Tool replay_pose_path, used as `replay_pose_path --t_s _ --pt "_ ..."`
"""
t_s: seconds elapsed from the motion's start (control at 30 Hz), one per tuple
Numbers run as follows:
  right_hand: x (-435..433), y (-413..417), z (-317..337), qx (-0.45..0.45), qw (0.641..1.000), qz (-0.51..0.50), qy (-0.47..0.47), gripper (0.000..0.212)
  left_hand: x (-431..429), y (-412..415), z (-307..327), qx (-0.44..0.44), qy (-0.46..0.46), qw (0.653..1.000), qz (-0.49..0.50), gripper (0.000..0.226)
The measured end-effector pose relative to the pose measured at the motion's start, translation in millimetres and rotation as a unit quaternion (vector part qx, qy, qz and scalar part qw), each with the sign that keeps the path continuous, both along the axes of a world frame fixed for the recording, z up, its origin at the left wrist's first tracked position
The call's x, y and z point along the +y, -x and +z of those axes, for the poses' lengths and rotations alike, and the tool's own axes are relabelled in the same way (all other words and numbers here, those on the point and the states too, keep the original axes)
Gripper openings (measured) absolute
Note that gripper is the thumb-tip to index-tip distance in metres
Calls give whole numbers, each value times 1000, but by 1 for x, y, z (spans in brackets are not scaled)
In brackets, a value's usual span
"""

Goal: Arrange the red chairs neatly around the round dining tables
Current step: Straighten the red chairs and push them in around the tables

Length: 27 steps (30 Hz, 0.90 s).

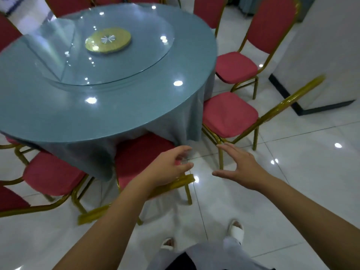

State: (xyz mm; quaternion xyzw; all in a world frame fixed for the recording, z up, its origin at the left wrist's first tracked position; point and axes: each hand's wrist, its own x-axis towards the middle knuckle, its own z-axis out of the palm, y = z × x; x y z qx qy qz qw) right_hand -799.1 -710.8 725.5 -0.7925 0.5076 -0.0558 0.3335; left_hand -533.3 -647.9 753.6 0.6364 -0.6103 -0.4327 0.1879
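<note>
A round table (pixel 64 114) with a blue-grey cloth fills the upper left. Red chairs with gold frames ring it. The nearest chair (pixel 140 152) stands in front of me, its seat pushed partly under the cloth. My left hand (pixel 169 166) hovers just above that chair's gold back rail, fingers loosely curved and holding nothing. My right hand (pixel 239 164) is spread open in the air to the right, over the floor. A second chair (pixel 229 114) stands right of it, angled toward the table. A third chair (pixel 235 67) stands further back.
A glass turntable (pixel 136 63) with a yellow centre disc lies on the table. Another chair (pixel 50 174) stands at the lower left. A white wall corner with dark skirting (pixel 300 108) juts in at the right. My feet in white slippers (pixel 235 229) stand on glossy white tiles.
</note>
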Motion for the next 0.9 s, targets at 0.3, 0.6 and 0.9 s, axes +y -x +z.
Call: replay_pose_path --t_s 0.3,0.6,0.9 --pt "-91 206 17 -56 992 -100 46 87 -119 195 -13 11 39 999 -16 68" --pt "-204 286 22 -59 991 -108 59 90 -228 265 -12 -32 6 999 -24 82" --pt "-372 338 28 70 994 -71 50 93 -400 316 -50 18 -150 982 -114 111"
